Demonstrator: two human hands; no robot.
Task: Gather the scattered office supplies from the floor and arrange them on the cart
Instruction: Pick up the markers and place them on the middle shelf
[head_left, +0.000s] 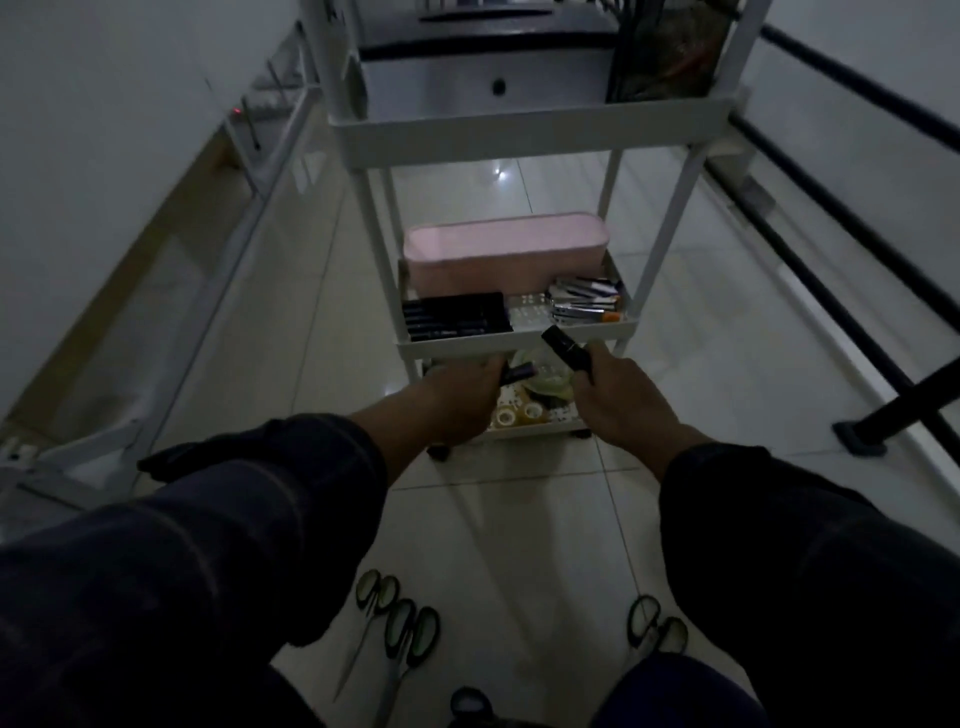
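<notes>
A white three-tier cart (519, 340) stands ahead of me on the tiled floor. My left hand (460, 400) grips a small dark stapler-like item (519, 372) over the bottom shelf. A black stapler-like item (566, 349) is held tilted in my right hand (615, 397), just in front of the middle shelf's rim. On the middle shelf lie a pink box (506, 254), a black marker pack (454, 316) and a heap of staplers (584, 302). Tape rolls (519, 414) sit on the bottom shelf. Three pairs of scissors lie on the floor near my knees: two to the left (400, 629) and one to the right (657, 626).
The top shelf carries a grey drawer unit (488, 73) and a dark mesh holder (665, 57). A white metal frame (260, 171) runs along the left wall. Black rails and a black foot (860, 439) stand on the right. Bare tiles lie between me and the cart.
</notes>
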